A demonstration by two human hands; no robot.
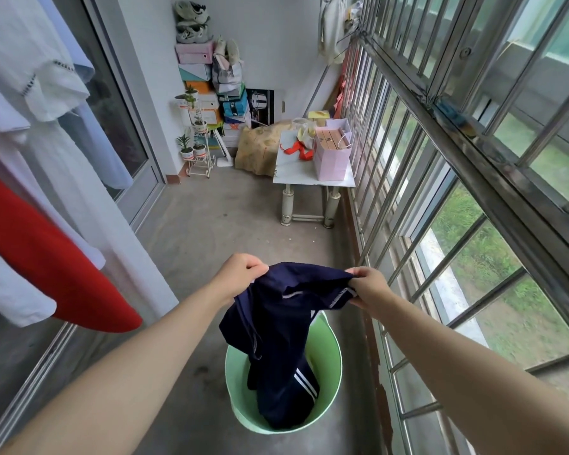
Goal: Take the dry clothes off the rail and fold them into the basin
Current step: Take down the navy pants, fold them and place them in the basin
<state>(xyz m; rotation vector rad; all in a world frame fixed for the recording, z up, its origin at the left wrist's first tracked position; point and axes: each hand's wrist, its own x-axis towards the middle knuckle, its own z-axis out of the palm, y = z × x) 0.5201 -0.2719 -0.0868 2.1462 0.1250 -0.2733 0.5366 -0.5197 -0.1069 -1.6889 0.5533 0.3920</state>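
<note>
Navy garment (286,326) with white stripes, held stretched between both hands above the green basin (327,356). The left hand (243,274) grips the garment's upper left corner, its fingers curled round a bunch of cloth. The right hand (368,287) pinches the upper right edge at a band with pale trim. The top edge of the cloth runs almost level from one hand to the other, sagging a little in the middle. Below the hands the garment hangs in loose folds, and its lower end lies inside the basin, toward the near wall. The far rim and right wall of the basin show bare. The basin stands on the concrete floor (211,231), near the barred window (440,192) that runs along the floor's right edge. Both forearms reach forward from the bottom corners of the view, with the hands about level and the garment spanning the gap between them. At left, white clothes (56,133) and a red one (46,257) hang in front of a sliding glass door (122,126), well apart from the hands. Farther off, a small table (293,172) stands against the window side of the floor, with a pink bag (330,159) at its right edge and a red ribbon (296,149) near its left edge. Stacked boxes (204,77) and a plant stand (196,139) occupy the far left corner of the floor.
</note>
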